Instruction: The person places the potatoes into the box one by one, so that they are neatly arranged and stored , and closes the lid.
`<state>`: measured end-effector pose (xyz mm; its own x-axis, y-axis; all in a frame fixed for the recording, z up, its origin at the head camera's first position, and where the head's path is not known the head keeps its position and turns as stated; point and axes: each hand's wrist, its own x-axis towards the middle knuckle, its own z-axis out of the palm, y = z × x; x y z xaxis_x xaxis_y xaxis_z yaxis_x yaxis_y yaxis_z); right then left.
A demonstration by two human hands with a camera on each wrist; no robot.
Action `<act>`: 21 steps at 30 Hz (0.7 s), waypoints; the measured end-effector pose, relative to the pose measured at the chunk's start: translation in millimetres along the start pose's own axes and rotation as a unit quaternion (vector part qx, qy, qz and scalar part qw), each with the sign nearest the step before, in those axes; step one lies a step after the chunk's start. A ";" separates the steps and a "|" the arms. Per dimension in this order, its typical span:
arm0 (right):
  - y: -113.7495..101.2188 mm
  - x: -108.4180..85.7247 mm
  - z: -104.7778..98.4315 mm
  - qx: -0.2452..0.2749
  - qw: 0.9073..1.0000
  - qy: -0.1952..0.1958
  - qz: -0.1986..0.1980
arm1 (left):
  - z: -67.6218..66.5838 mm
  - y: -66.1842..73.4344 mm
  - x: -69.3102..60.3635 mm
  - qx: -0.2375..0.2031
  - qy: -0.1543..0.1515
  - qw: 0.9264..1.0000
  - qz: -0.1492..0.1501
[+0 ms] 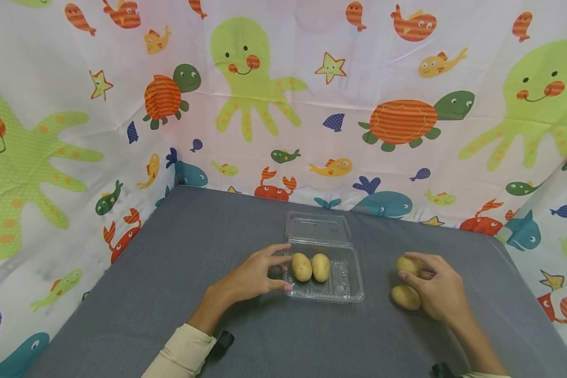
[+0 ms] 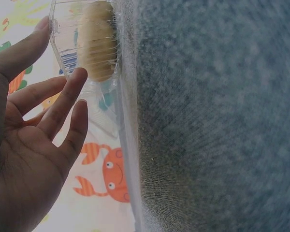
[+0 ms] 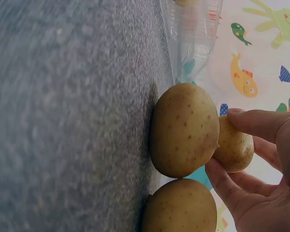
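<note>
Right hand (image 1: pixel 439 286) pinches potato (image 1: pixel 408 264), three o'clock of clear container (image 1: pixel 344 275); loose potatoes (image 1: pixel 405 297) crowd hand underneath. Left hand (image 1: pixel 257 273), fingers wide, at nine o'clock. Open lid (image 1: pixel 317 230) at twelve, printed cloth (image 1: pixel 283 31) beyond.

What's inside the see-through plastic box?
Two potatoes sit side by side in the clear box, on the side nearest the left hand; the ribbed floor shows beside them. The floor right under the potatoes is covered.

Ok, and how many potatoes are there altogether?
5: left potato and right potato in the clear box, one potato in the right hand, one potato on the table beside it, and one potato partly behind that hand. Others could be hidden there.
</note>
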<state>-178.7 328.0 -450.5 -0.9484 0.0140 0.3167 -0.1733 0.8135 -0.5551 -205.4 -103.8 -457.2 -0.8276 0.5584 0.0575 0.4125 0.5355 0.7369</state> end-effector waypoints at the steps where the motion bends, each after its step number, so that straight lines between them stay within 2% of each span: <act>1: -1.1 -0.3 0.4 0.001 1.000 -0.001 -0.001 | 0.0 -0.1 0.2 -0.001 0.000 1.000 0.000; 11: -10.3 0.4 6.0 0.030 0.999 -0.011 -0.014 | -0.7 -0.6 0.0 -0.006 -0.003 1.000 -0.005; 21: -23.8 0.8 7.5 0.059 0.998 -0.015 -0.010 | 0.3 -0.5 -0.3 -0.010 -0.002 1.000 -0.003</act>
<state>-177.4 304.4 -442.8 -0.9519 -0.0199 0.3056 -0.2197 0.7396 -0.6362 -205.2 -104.0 -457.8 -0.8287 0.5574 0.0500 0.3997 0.5270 0.7500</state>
